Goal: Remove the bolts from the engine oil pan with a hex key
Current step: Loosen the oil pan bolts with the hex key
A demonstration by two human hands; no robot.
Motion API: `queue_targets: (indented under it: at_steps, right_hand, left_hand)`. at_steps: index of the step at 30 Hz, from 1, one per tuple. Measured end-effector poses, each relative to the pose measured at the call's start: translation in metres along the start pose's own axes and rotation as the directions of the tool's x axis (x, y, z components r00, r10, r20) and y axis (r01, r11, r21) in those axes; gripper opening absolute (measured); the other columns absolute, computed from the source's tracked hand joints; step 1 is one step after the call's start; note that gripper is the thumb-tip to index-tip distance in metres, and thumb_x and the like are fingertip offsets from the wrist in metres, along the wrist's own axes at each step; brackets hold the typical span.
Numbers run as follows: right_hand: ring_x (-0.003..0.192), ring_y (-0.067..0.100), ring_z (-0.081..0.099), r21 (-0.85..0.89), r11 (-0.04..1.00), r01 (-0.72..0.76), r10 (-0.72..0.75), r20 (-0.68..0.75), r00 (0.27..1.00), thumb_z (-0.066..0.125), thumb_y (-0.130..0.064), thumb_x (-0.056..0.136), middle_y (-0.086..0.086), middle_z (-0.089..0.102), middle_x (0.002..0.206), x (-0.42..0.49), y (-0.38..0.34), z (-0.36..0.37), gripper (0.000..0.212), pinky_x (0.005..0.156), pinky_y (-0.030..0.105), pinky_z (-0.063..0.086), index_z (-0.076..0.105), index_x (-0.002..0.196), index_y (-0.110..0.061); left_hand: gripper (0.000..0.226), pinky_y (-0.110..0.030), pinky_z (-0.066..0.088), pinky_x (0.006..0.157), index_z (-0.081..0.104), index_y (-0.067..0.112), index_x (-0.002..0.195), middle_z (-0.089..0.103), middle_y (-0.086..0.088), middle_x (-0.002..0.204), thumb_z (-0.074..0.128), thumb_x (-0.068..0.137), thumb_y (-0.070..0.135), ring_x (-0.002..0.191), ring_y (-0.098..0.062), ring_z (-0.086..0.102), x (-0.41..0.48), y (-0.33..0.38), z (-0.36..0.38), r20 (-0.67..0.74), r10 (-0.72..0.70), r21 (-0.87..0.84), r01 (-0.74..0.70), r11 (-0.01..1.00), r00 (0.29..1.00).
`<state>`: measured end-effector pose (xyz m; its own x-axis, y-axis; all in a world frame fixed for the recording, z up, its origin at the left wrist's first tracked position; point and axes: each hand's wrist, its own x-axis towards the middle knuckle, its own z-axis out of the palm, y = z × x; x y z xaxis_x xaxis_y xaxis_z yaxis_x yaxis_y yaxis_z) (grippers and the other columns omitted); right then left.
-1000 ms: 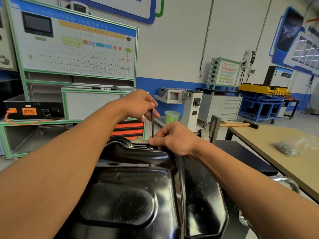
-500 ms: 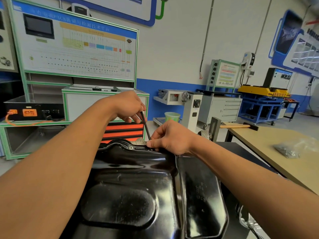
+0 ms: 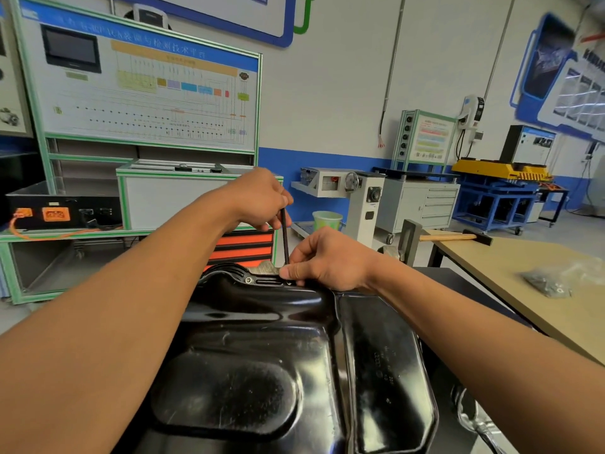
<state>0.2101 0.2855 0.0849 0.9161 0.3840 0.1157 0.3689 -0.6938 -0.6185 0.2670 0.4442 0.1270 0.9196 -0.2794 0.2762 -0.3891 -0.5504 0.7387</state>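
We're on one wide head-worn view, looking forward and slightly down, close over the pan [image 3: 262, 371], with the wall [image 3: 343, 93] well beyond it.

- An automotive training workshop.
- A large green-framed wiring-diagram board [image 3: 147, 93] stands against the wall [image 3: 343, 93].
- Right of the board: a grey drawer cabinet [image 3: 422, 204], a yellow-and-blue machine stand [image 3: 497, 178], and a hammer [image 3: 458, 237] lying on a wooden bench [image 3: 523, 260].

left hand [image 3: 258, 199] grips hex key [image 3: 284, 237]; right hand [image 3: 327, 260] pinches its foot
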Motion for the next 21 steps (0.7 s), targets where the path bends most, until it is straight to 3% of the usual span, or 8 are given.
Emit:
queue_targets:
  at_steps: [6, 12, 17, 21]
  right_hand:
    - [0.044, 0.007, 0.041, 0.056, 0.997, -0.046, 0.045, 0.015, 0.999, 0.075, -0.027, 0.089, -0.001, 0.052, 0.05, 0.0, 0.004, -0.002, 0.033, 0.046, 0.016, 0.035, 0.066, 0.059, -0.014]
    - [0.037, 0.001, 0.041, 0.108, 0.993, -0.042, 0.042, 0.004, 0.999, 0.076, -0.025, 0.089, -0.01, 0.051, 0.041, 0.0, 0.008, -0.001, 0.034, 0.041, 0.009, 0.033, 0.065, 0.058, -0.014]
    - [0.038, 0.003, 0.039, 0.116, 0.992, -0.052, 0.054, -0.012, 0.998, 0.077, -0.031, 0.086, -0.008, 0.049, 0.042, -0.001, 0.011, -0.001, 0.035, 0.041, 0.013, 0.033, 0.065, 0.056, -0.017]
    - [0.036, 0.005, 0.036, 0.154, 0.981, -0.122, 0.124, -0.004, 0.992, 0.078, -0.031, 0.085, -0.008, 0.045, 0.039, -0.003, 0.013, -0.002, 0.037, 0.038, 0.016, 0.031, 0.063, 0.054, -0.018]
  left_hand:
    - [0.017, -0.021, 0.046, 0.045, 0.061, 0.01, 0.104, 0.069, -0.002, 0.07, 0.044, 0.102, 0.008, 0.052, -0.009, 0.054, 0.002, 0.005, 0.02, -0.038, 0.11, -0.003, -0.11, 0.994, 0.993]
    - [0.019, -0.033, 0.047, 0.059, 0.064, 0.009, 0.108, 0.069, 0.001, 0.07, 0.046, 0.102, 0.009, 0.059, -0.018, 0.052, 0.001, 0.009, 0.032, -0.025, 0.183, -0.025, -0.183, 0.983, 0.983]
    - [0.018, -0.017, 0.046, 0.045, 0.063, 0.017, 0.1, 0.066, 0.007, 0.061, 0.047, 0.102, 0.009, 0.042, 0.0, 0.05, 0.004, 0.01, 0.034, -0.014, 0.231, -0.037, -0.232, 0.972, 0.973]
    - [0.018, -0.024, 0.048, 0.051, 0.064, 0.019, 0.1, 0.066, 0.005, 0.062, 0.047, 0.103, 0.011, 0.047, -0.006, 0.05, 0.007, 0.011, 0.04, 0.038, 0.253, -0.044, -0.251, 0.967, 0.967]
